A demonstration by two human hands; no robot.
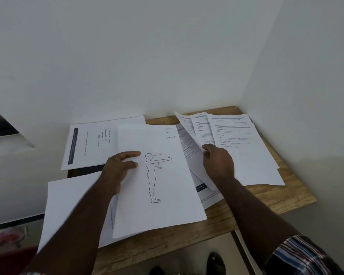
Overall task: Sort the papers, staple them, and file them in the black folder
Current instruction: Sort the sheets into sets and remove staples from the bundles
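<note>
White printed papers lie spread over a small wooden table point(266, 197). My left hand point(118, 167) grips the left edge of a sheet with a standing-figure drawing point(159, 195), thumb on top. My right hand point(216, 161) pinches the lower edge of a text sheet point(189, 128) lifted off the fanned pile of text pages point(244, 147) at the right. A cover page with a dark bar point(87, 145) lies at the back left. A blank sheet point(68, 205) hangs over the front left edge. A dark strip, perhaps the black folder point(85, 169), shows under the cover page. No stapler is visible.
White walls point(167, 56) close the table in at the back and right. The table's front edge point(167, 247) is close to me, and dark shoes point(215, 262) show on the floor below. A red and pink object point(12, 241) sits low at the left.
</note>
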